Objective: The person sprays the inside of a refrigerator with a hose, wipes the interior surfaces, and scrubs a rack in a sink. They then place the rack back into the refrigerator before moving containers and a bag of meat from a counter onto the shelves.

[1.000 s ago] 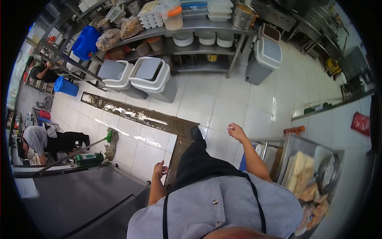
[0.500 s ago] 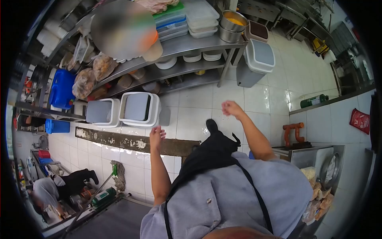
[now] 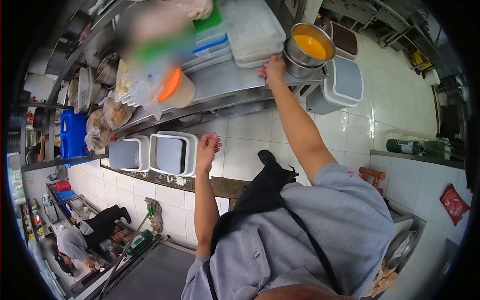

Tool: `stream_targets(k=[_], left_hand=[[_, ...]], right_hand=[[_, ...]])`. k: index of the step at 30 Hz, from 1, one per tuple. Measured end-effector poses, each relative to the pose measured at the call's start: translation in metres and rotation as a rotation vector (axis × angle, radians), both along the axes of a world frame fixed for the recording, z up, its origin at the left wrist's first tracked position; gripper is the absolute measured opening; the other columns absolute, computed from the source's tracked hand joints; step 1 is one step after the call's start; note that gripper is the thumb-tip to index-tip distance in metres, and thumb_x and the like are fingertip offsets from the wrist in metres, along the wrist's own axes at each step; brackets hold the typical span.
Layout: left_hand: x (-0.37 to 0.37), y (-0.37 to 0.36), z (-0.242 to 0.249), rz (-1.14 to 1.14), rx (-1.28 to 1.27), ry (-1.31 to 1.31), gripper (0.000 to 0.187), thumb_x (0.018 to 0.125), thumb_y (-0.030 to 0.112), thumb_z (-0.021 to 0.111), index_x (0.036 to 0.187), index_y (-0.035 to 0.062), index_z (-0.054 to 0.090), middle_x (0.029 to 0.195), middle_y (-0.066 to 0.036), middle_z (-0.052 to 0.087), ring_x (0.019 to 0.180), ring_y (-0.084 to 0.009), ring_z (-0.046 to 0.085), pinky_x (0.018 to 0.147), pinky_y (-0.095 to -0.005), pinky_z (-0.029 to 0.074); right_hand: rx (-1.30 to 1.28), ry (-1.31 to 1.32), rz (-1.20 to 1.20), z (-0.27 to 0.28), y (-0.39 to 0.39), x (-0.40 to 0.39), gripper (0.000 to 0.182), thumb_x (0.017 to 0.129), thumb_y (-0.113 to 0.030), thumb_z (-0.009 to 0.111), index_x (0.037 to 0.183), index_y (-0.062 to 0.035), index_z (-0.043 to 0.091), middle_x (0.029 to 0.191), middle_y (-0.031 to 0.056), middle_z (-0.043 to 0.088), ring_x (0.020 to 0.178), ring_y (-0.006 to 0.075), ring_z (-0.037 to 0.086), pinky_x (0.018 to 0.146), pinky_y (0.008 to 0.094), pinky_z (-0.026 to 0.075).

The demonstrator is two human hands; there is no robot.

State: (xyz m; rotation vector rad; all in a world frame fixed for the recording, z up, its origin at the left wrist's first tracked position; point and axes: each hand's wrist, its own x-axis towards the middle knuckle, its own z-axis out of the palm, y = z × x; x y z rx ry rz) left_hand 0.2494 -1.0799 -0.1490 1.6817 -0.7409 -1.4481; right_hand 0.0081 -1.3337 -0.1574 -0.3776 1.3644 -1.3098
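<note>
My right hand (image 3: 273, 71) reaches to the front edge of the steel counter (image 3: 215, 80), fingers loosely bent and nothing visible in them. Its fingertips are right by the lower corner of a stack of clear plastic containers (image 3: 252, 35). Just right of that hand, a steel pot with orange-yellow contents (image 3: 314, 47) stands on another steel pot (image 3: 299, 69). My left hand (image 3: 207, 149) hangs over the floor with fingers slightly curled and apart, holding nothing. The nearest thing to it is a white bin with a grey lid (image 3: 169, 150).
An orange-lidded tub (image 3: 181, 92) and plastic bags of food (image 3: 117, 114) sit along the counter's left part. A grey lidded bin (image 3: 342, 82) stands by its right end. Lower left, a co-worker (image 3: 75, 245) bends near a mop (image 3: 154, 212).
My right hand has moved forward and up from over the floor to the counter edge by the containers. My left hand has risen slightly. The counter looks closer.
</note>
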Motion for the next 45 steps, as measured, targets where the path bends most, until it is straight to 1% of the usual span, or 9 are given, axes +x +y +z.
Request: stream_targets(k=[15,24,27,30,33,36,38,41,45], left_hand=[[-0.084,-0.186,0.016,0.084,-0.243,0.13,0.027,0.091,0.03,0.052,0.099,0.0046,0.049,0.081,-0.006,0.057,0.067,-0.0141,0.059,0.058,-0.0261,0.047],[-0.088,-0.197,-0.013,0.018,-0.298,0.072,0.017,0.085,0.009,0.059,0.096,0.0036,0.047,0.069,-0.005,0.052,0.052,-0.0129,0.053,0.05,-0.0257,0.047],[-0.09,-0.174,-0.011,0.001,-0.219,0.063,0.021,0.084,0.01,0.06,0.101,0.0023,0.049,0.077,-0.006,0.056,0.062,-0.0138,0.057,0.053,-0.0246,0.049],[-0.103,-0.139,0.012,0.095,-0.15,0.179,0.027,0.084,0.009,0.059,0.108,0.0016,0.05,0.093,-0.008,0.059,0.08,-0.016,0.061,0.063,-0.0275,0.052],[-0.1,-0.114,-0.006,-0.01,-0.168,0.505,0.03,0.085,0.01,0.057,0.113,0.0023,0.05,0.109,-0.008,0.056,0.099,-0.018,0.058,0.075,-0.0353,0.052],[-0.092,-0.091,-0.011,-0.074,-0.126,0.375,0.037,0.084,0.009,0.056,0.119,0.0046,0.046,0.118,-0.01,0.052,0.105,-0.0221,0.056,0.083,-0.0426,0.05],[-0.083,-0.082,-0.007,-0.232,-0.165,0.545,0.045,0.087,0.023,0.056,0.126,0.0062,0.041,0.122,-0.012,0.05,0.108,-0.0232,0.053,0.086,-0.0449,0.048],[-0.087,-0.105,-0.007,-0.1,-0.201,0.928,0.06,0.088,0.044,0.051,0.133,0.0078,0.033,0.128,-0.013,0.047,0.112,-0.0246,0.051,0.089,-0.0447,0.046],[-0.111,-0.128,-0.012,-0.064,-0.219,0.858,0.072,0.088,0.06,0.039,0.137,0.0086,0.031,0.132,-0.014,0.043,0.115,-0.0252,0.048,0.092,-0.0433,0.044]], right_hand=[[0.045,0.065,0.164,0.002,0.02,-0.023,0.039,0.091,-0.026,0.046,0.115,0.0043,0.037,0.08,0.0116,0.048,0.053,0.0261,0.06,0.043,0.0353,0.053],[0.073,0.188,0.418,0.008,0.062,-0.051,0.035,0.09,-0.027,0.047,0.108,0.0036,0.044,0.078,0.0091,0.051,0.047,0.0208,0.058,0.037,0.0313,0.05],[0.089,0.24,0.481,0.009,0.083,-0.062,0.028,0.088,-0.018,0.046,0.105,0.004,0.049,0.081,0.0139,0.056,0.055,0.0245,0.062,0.04,0.0344,0.049],[0.087,0.099,0.365,0.005,0.101,-0.077,0.031,0.085,-0.014,0.046,0.112,0.0013,0.046,0.101,0.017,0.054,0.08,0.028,0.064,0.059,0.0418,0.054],[0.0,-0.645,0.505,-0.022,0.107,-0.09,0.044,0.089,-0.029,0.04,0.127,-0.0056,0.041,0.129,0.0164,0.045,0.115,0.0334,0.048,0.092,0.0558,0.04],[-0.04,-0.577,0.672,-0.025,0.124,-0.096,0.053,0.092,-0.041,0.039,0.134,-0.0097,0.036,0.133,0.0134,0.043,0.118,0.0324,0.046,0.091,0.0554,0.041],[-0.05,-0.54,0.71,-0.029,0.137,-0.101,0.057,0.091,-0.046,0.04,0.133,-0.0087,0.037,0.134,0.0119,0.043,0.119,0.0322,0.045,0.091,0.0561,0.041],[-0.035,-0.55,0.607,-0.036,0.166,-0.115,0.052,0.09,-0.038,0.045,0.133,-0.0087,0.038,0.131,0.0101,0.046,0.117,0.0277,0.048,0.093,0.0502,0.042],[0.0,-0.536,0.552,-0.028,0.212,-0.135,0.047,0.09,-0.027,0.05,0.13,-0.0055,0.041,0.127,0.0114,0.049,0.113,0.0229,0.051,0.094,0.0405,0.043]])
